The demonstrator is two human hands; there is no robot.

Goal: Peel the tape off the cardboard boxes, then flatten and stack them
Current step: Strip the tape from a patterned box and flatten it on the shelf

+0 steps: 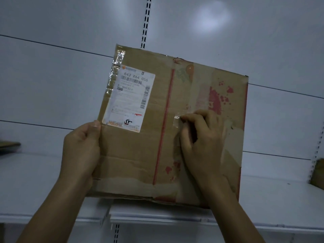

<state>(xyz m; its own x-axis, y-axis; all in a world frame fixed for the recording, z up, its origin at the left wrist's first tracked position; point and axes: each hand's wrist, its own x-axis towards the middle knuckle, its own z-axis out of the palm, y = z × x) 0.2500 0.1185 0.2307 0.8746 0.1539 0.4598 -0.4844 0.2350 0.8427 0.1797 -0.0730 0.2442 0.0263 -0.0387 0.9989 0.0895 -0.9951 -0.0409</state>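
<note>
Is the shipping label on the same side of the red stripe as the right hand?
No, the shipping label lies left of the red stripe; the right hand pinches clear tape right of it.

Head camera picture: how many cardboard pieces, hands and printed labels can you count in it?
Cardboard pieces: 3 (held box, left-edge piece, right-edge piece)
Hands: 2 (left hand gripping the box, right hand pinching clear tape)
Shipping label: 1
Total: 6
</note>
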